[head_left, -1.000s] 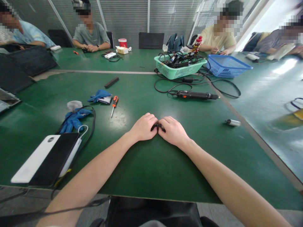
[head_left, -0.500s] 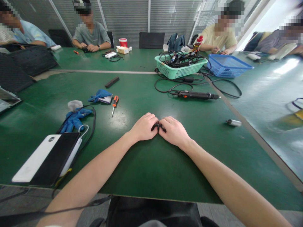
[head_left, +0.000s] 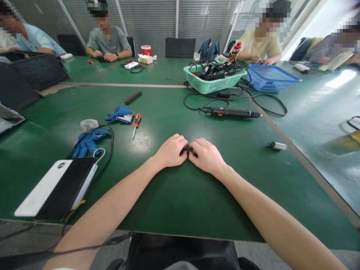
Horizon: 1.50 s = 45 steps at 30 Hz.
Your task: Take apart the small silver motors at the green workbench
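My left hand (head_left: 170, 152) and right hand (head_left: 206, 155) stay as they were, knuckles up and fingertips closed in a narrow pinch around a small black piece (head_left: 188, 150), low over the green tabletop (head_left: 180, 202).

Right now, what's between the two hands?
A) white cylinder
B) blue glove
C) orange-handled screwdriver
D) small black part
D. The small black part is pinched between the left hand and the right hand, just above the green table.
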Motion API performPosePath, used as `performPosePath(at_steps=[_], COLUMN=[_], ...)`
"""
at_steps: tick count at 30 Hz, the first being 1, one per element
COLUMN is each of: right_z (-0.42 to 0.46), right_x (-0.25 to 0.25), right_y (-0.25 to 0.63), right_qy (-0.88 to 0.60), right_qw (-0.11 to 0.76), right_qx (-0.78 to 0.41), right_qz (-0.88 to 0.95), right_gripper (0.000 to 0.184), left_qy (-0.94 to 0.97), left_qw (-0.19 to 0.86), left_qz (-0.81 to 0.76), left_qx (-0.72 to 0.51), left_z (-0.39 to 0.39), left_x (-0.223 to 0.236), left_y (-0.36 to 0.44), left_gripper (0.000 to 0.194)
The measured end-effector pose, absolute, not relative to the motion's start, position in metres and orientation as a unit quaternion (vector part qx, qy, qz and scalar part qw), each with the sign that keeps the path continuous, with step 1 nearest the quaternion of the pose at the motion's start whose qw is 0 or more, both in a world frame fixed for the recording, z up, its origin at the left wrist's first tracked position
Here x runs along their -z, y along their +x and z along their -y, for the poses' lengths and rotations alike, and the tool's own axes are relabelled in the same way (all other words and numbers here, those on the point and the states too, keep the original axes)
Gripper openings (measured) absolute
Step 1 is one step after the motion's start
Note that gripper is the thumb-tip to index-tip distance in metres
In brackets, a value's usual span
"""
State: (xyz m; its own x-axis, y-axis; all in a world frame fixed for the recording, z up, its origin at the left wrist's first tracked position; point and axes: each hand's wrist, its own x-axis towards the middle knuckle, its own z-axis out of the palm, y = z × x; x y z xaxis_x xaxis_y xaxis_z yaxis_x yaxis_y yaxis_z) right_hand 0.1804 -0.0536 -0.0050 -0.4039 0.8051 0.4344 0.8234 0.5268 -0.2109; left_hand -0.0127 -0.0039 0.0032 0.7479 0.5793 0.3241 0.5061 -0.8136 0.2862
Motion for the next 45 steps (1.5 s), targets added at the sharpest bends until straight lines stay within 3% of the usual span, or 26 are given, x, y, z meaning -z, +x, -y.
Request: performPosePath(at_steps=[45], right_z=[0.0538], right_x=[0.0035], right_y=[0.1789], right_qy=[-0.473], right_qw=[0.255], right_qx=[0.021], right_qz=[0.843], right_gripper=[0.010], left_qy=[0.931], left_qw=[0.073], left_qz=[-0.292], left_qx=[-0.206], left_z=[0.0039], left_x=[-0.0018], left_y=[-0.0124], left_gripper=[0.004])
